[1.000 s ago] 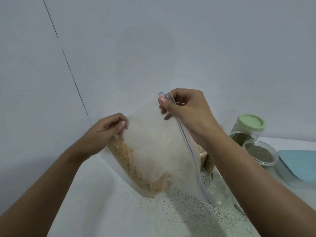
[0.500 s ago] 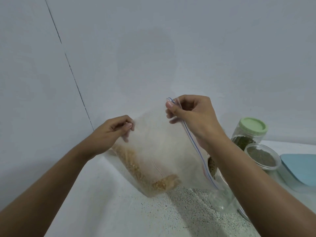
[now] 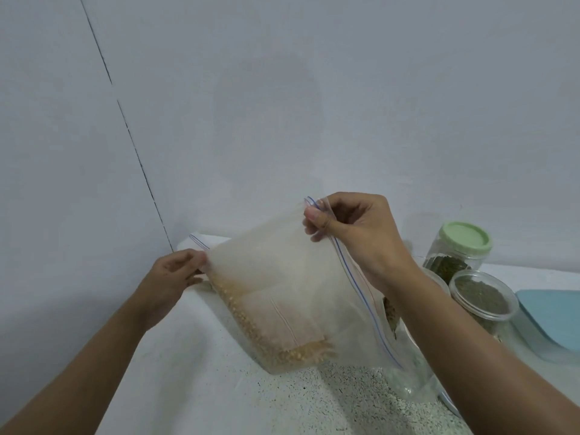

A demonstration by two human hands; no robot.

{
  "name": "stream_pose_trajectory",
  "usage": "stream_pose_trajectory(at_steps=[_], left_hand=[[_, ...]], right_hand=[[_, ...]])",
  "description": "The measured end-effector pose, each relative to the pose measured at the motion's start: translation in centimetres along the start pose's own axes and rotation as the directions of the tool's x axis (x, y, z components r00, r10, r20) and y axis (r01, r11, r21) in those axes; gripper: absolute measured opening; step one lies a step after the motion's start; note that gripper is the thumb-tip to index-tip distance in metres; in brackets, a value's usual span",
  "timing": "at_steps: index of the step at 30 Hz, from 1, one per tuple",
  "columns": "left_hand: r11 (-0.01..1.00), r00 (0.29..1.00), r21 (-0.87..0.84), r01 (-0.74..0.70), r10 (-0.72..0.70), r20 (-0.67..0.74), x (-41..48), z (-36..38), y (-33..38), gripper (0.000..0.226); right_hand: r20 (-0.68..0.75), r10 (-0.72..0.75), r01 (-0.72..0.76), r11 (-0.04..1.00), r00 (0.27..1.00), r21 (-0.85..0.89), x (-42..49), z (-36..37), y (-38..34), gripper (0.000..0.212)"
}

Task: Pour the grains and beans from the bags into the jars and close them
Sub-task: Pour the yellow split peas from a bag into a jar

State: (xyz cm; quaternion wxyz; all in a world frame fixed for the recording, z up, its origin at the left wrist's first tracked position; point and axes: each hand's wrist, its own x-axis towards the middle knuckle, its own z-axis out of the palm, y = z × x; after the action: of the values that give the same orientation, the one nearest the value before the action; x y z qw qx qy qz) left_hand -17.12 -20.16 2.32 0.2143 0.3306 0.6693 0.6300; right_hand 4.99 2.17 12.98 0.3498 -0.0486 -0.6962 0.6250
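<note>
Zip-lock bag point(image 3: 282, 293) with yellow grains point(image 3: 292, 353) in its low corner hung over the table point(image 3: 188, 387), I saw, left hand point(image 3: 174, 279) pinching one edge and right hand point(image 3: 354, 233) pinching the zipper corner.

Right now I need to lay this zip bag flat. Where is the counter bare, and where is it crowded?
Bare counter lies in front of the bag, on the speckled near part, and below the left hand. The right side is crowded: a green-lidded jar, an open jar and a blue plastic piece stand close together.
</note>
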Motion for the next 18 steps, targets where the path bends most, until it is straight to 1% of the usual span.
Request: stream_pose_trajectory(at_steps=[1,2,4,6,7,9,10,13,15,18], left_hand=[[0.998,1.0,-0.056,-0.022,0.021,-0.019,0.0,0.2,-0.2,0.07],[0.996,0.999,-0.072,-0.05,0.048,-0.027,0.1,0.6,-0.2,0.073],[0.994,0.996,-0.069,-0.085,0.085,-0.003,0.5,1.7,0.3,0.067],[0.991,0.994,-0.072,-0.113,0.112,-0.016,0.9,2.3,0.7,0.058],[0.991,0.993,-0.074,-0.115,0.113,-0.032,1.1,2.4,0.7,0.061],[0.991,0.994,-0.097,-0.088,0.081,-0.07,1.3,2.2,0.3,0.072],[0.991,0.994,-0.114,-0.071,0.061,-0.089,1.3,2.1,0.0,0.072],[0.984,0.991,-0.174,-0.027,0.004,-0.132,1.1,1.9,-1.0,0.06],[0.964,0.992,-0.263,0.029,-0.06,-0.111,0.9,2.2,-1.6,0.056],[0.899,0.982,-0.41,0.154,-0.184,-0.035,0.3,2.7,-2.8,0.047]], right_hand=[[-0.006,0.002,-0.002,1.0,1.0,0.004,0.0,-0.1,0.1,0.011],[-0.012,0.007,-0.007,1.0,1.0,0.008,0.0,-0.1,0.2,0.012],[-0.023,0.02,-0.02,1.0,1.0,0.013,0.1,-0.3,0.3,0.015],[-0.035,0.03,-0.029,0.999,0.999,0.028,0.1,-0.4,0.5,0.015],[-0.043,0.036,-0.035,0.999,0.998,0.034,0.1,-0.5,0.6,0.015],[-0.053,0.05,-0.048,0.998,0.997,0.039,-0.1,-0.7,0.7,0.016],[-0.06,0.053,-0.051,0.998,0.997,0.04,-0.1,-0.8,0.8,0.016],[-0.078,0.053,-0.051,0.998,0.996,0.031,-0.1,-1.1,0.9,0.015],[-0.076,0.059,-0.057,0.998,0.995,0.03,-0.1,-1.2,1.0,0.014],[-0.069,0.064,-0.062,0.998,0.996,0.032,-0.1,-1.1,1.0,0.01]])
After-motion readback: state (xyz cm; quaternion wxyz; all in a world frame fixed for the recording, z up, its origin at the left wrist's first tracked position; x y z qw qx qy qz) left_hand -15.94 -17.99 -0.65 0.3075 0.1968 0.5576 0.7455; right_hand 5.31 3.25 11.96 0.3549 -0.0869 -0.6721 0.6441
